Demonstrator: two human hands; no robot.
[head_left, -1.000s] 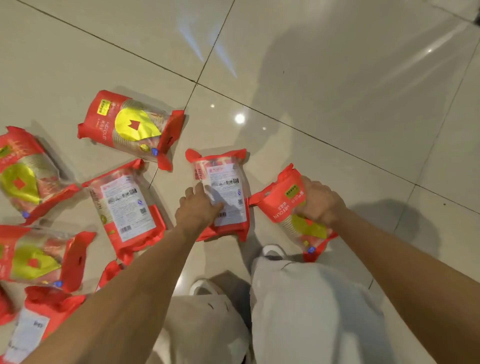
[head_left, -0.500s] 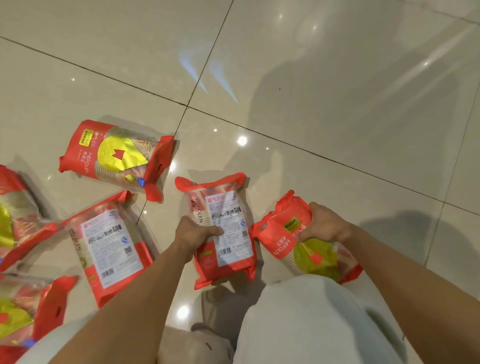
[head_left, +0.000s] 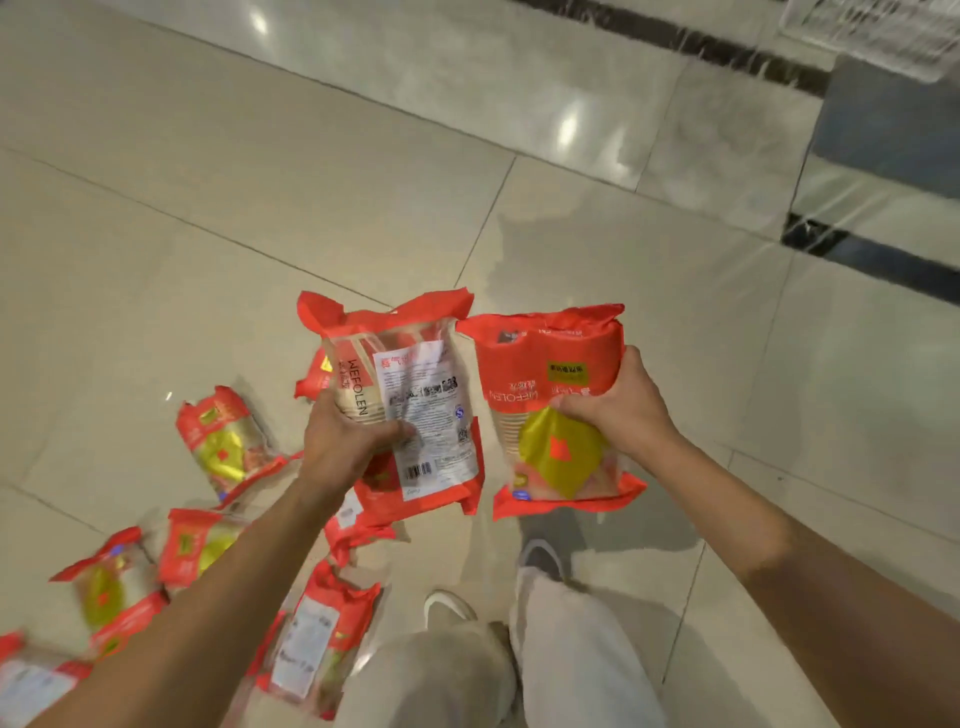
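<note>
Standing over a glossy beige tiled floor (head_left: 260, 208), one pack lifted in each hand. In the left hand (head_left: 353, 441), a red-and-clear plastic pack with its white printed label facing up (head_left: 415, 395), gripped at its left edge, thumb lying across the label, fingers hidden underneath. In the right hand (head_left: 618, 410), a second red-and-clear plastic pack showing a gold emblem (head_left: 550, 415), clamped at its right edge, fingers curled over the front face.

Both held in the air, side by side and almost touching, clear of the tiles, just beyond the pale trousers (head_left: 571, 649) and grey shoes (head_left: 447, 608). Probably gripped by the outer edges to keep the inner edges free for bringing the pair together. Judged a gathering-up job, far from finished.

Scattered on the floor at near left, at least five more red packs of the same kind (head_left: 228, 441), some emblem-up, some label-up, all blurred.

Readable: "WEFOLEN" in dark capitals along the clear side of the left-hand pack. The same word, upside down and in pale letters, on the red band of the right-hand pack. A barcode (head_left: 418, 470) at the near end of the white label, with square codes further up. Small print and Chinese characters too blurred to read. A yellow-green tag (head_left: 566, 370) on the right-hand pack, wording illegible.

At far right, a dark strip (head_left: 883, 260) across the floor.
</note>
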